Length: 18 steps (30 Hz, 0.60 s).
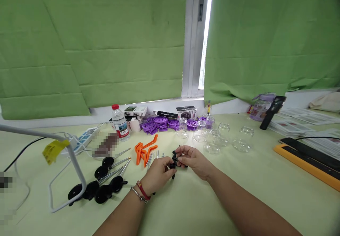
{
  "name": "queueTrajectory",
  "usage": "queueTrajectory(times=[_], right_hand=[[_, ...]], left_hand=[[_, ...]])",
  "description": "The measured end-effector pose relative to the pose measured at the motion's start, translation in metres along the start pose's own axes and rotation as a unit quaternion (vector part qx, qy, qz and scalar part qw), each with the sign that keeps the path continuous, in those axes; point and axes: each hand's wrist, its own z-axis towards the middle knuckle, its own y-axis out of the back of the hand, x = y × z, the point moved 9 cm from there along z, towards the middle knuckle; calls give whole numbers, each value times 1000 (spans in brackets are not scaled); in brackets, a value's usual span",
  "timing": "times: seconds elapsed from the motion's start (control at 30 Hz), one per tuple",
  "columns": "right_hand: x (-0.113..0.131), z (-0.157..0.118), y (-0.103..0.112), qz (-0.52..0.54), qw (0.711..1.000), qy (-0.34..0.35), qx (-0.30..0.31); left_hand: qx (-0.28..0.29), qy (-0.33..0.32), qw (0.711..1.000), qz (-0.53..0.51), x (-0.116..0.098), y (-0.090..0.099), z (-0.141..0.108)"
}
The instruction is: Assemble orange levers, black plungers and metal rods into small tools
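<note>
My left hand [160, 172], with a red band and a metal bracelet at the wrist, pinches a small black plastic part [173, 166] above the table. My right hand [193, 160] comes in from the right, its fingertips closed on the upper end of the black part. Fingers cover much of it, so its exact kind does not show. Just left of the hands lie orange plastic pieces [145, 153] and several short metal rods. Farther left are metal rods with round black ends [103, 193]. Clear glass jars [212, 142] stand beyond my right hand.
Purple plastic wheel-shaped parts [160, 122] are heaped at the back beside small boxes [135, 111]. A red-capped water bottle [120, 122] stands left of them. A white bent lamp arm [75, 165] crosses the left side. An orange and black paper trimmer [308, 165] lies right.
</note>
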Motion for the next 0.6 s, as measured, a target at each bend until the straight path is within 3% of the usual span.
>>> queueTrajectory(times=[0.2,0.37,0.5,0.6], right_hand=[[4,-2,-5,-15,1000,8,-4],[12,-3,-6,-110,993,49,21],[22,-6,-9,-276,956,97,34],[39,-14,-19,-343,924,161,49]], left_hand=[[2,-11,1000,1,-6,-1,-1],[1,-10,1000,9,-4,-1,0],[1,-15,1000,19,-4,-1,1],[7,-15,1000,14,-4,-1,0]])
